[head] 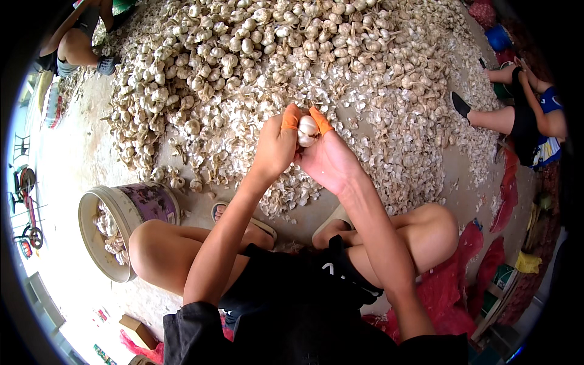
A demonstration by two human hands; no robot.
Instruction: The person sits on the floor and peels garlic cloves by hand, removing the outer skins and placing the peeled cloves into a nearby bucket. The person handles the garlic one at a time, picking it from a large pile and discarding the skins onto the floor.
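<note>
Between my two hands is one whitish garlic bulb [307, 131] with its clove ridges showing. My left hand [276, 143] grips it from the left, an orange finger cover on its thumb. From the right, my right hand [331, 157] cradles the same bulb, its thumb also in an orange cover and its palm turned partly up. The fingers beneath the bulb are mostly hidden. Below the hands lies a layer of loose papery garlic skins [292, 191]. A large heap of unpeeled garlic bulbs [255, 41] spreads out beyond them.
A plastic bucket [132, 189] holding garlic bulbs stands by my left knee. Red mesh sacks [449, 283] lie at my right. One person [524, 109] sits at the right edge, another [75, 45] at the upper left. A cardboard box [137, 331] rests at lower left.
</note>
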